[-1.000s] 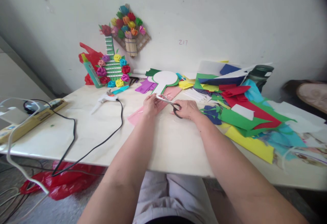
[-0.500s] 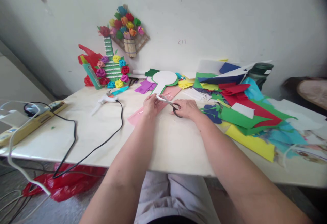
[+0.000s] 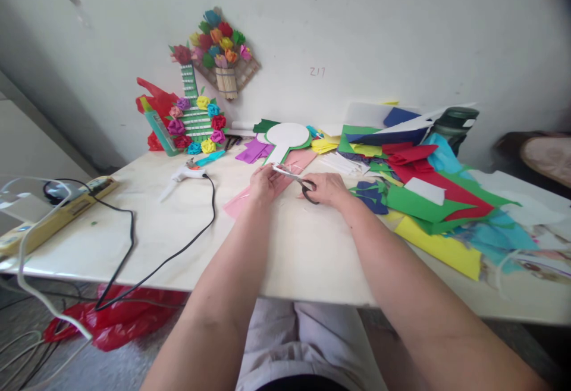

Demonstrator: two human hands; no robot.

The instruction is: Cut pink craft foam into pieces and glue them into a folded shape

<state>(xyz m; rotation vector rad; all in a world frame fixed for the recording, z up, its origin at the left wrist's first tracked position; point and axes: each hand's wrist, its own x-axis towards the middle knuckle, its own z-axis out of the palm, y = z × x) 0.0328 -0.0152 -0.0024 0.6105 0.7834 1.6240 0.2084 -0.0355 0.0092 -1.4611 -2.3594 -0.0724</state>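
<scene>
My right hand (image 3: pixel 325 189) grips the black handles of a pair of scissors (image 3: pixel 294 178), whose blades point left across a pink sheet of paper (image 3: pixel 267 185). My left hand (image 3: pixel 264 184) rests on that pink sheet with its fingers curled on the paper, right by the blade tips. Both hands lie on the pale tabletop (image 3: pixel 187 230) near its far middle. Just beyond them lies a white round cut-out on green card (image 3: pixel 286 137).
A heap of coloured paper sheets (image 3: pixel 423 194) covers the right of the table. A white glue gun (image 3: pixel 185 173) with a black cord (image 3: pixel 178 251) lies at left, a yellow power strip (image 3: pixel 53 215) at the far left. Paper-flower crafts (image 3: pixel 198 120) lean on the wall. A red bag (image 3: pixel 111 319) lies on the floor.
The hands, scissors and pink sheet stay almost where they were; only the view has shifted slightly.
</scene>
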